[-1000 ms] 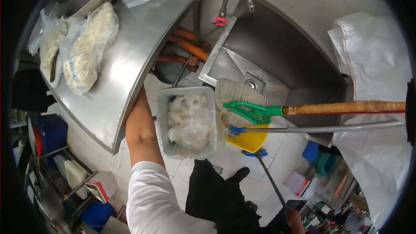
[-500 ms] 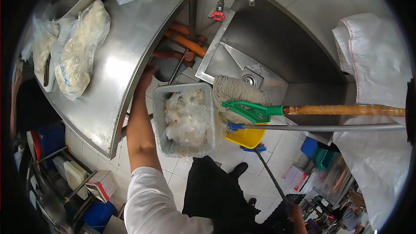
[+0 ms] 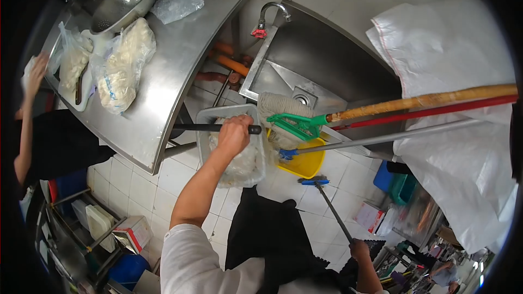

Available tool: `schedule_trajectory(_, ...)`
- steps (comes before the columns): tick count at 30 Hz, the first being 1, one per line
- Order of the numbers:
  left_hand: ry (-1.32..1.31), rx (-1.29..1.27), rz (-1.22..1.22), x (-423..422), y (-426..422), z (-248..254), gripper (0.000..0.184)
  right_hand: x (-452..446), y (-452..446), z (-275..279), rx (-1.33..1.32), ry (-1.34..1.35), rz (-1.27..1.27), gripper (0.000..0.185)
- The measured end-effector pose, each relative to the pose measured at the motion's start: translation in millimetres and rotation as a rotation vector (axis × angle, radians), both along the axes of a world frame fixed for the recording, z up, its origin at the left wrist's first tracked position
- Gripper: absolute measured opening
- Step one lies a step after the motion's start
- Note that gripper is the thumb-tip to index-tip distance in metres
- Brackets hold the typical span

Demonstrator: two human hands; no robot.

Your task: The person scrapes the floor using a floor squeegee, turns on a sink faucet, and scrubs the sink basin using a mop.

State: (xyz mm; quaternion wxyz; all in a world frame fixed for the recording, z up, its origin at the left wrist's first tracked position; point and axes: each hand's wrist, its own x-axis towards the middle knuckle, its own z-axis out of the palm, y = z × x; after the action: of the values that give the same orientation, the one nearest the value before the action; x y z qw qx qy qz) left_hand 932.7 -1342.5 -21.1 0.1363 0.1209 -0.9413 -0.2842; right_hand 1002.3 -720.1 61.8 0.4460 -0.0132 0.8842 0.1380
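Observation:
My left hand (image 3: 234, 135) is closed around a dark rod-like handle (image 3: 199, 127), above a grey bin. The rod's far end is hidden under the steel table, so its kind does not show. Clear plastic bags and scraps (image 3: 242, 160) fill the grey bin (image 3: 207, 115). Low on the right, my right hand (image 3: 359, 250) grips the dark handle of a broom (image 3: 333, 209), whose blue head rests on the tiled floor. Beside the bin stands a yellow bucket (image 3: 308, 163), with a string mop (image 3: 280, 109) in a green clamp above it.
Bags of pale food (image 3: 122, 76) and a metal colander (image 3: 125, 0) lie on the steel table (image 3: 158, 87). A steel sink (image 3: 327, 54) is ahead. Long handles (image 3: 425, 100) and white sacks (image 3: 452, 49) occupy the right. Another person's arm (image 3: 30, 98) shows at far left.
My left hand has come out from beneath the table edge, now over the bin with the dark handle in it. My right hand still holds the broom. Another person has come further into view.

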Motion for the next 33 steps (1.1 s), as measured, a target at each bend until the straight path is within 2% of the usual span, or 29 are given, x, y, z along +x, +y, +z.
schedule_trajectory(2,-0.053,-0.008,-0.014,2.8,19.1,34.6,0.015,0.2,2.4,-0.7,-0.005,-0.002,-0.013,0.025)
schedule_trajectory(4,0.072,-0.011,-0.055,6.9,34.9,65.1,0.014,7.4,14.0,-5.1,-0.015,-0.009,-0.022,0.025)
schedule_trajectory(7,0.140,-0.048,-0.125,8.6,56.6,99.7,0.012,15.8,44.8,-20.3,-0.169,0.124,0.081,0.021)
schedule_trajectory(10,0.191,-0.097,-0.215,10.5,81.9,132.6,0.010,20.9,68.8,-32.4,-0.162,0.088,-0.029,0.019)
schedule_trajectory(13,0.218,-0.182,-0.330,8.8,114.5,160.7,0.008,24.3,81.4,-39.0,-0.120,0.022,-0.085,0.025)
schedule_trajectory(15,0.120,-0.189,-0.429,8.8,137.7,177.7,0.017,31.8,97.4,-52.4,-0.154,0.040,-0.143,0.024)
schedule_trajectory(18,0.073,-0.149,-0.496,14.9,178.9,207.2,0.019,38.3,82.8,-32.3,-0.184,0.020,-0.319,0.023)
schedule_trajectory(19,0.076,-0.162,-0.506,16.7,191.4,215.3,0.019,42.6,94.8,-45.8,-0.197,0.024,-0.329,0.023)
schedule_trajectory(22,-0.030,-0.129,-0.578,28.3,229.7,234.6,0.022,68.5,126.7,-83.9,-0.333,0.211,-0.034,0.020)
schedule_trajectory(23,-0.082,-0.131,-0.548,30.0,235.0,242.7,0.023,69.5,130.5,-91.7,-0.351,0.271,0.063,0.021)
schedule_trajectory(25,-0.184,-0.127,-0.536,31.8,251.0,260.4,0.029,69.2,129.7,-99.1,-0.277,0.195,-0.043,0.023)
schedule_trajectory(26,-0.145,-0.092,-0.542,34.9,260.3,268.8,0.032,71.2,131.9,-102.8,-0.276,0.184,-0.067,0.024)
schedule_trajectory(27,-0.051,-0.078,-0.545,36.5,270.1,283.5,0.027,75.3,140.5,-114.1,-0.296,0.196,0.011,0.023)
schedule_trajectory(28,-0.037,-0.028,-0.557,36.3,277.1,294.1,0.029,70.2,130.9,-96.5,-0.278,0.145,-0.083,0.021)
schedule_trajectory(30,-0.041,0.036,-0.508,41.6,291.7,320.1,0.034,68.5,132.6,-93.3,-0.301,0.193,-0.081,0.020)
schedule_trajectory(31,0.031,0.088,-0.501,44.0,295.7,326.6,0.030,70.0,134.8,-96.3,-0.303,0.202,-0.074,0.021)
schedule_trajectory(33,0.001,0.149,-0.408,54.1,306.7,357.6,0.017,70.7,137.3,-88.6,-0.333,0.224,-0.117,0.024)
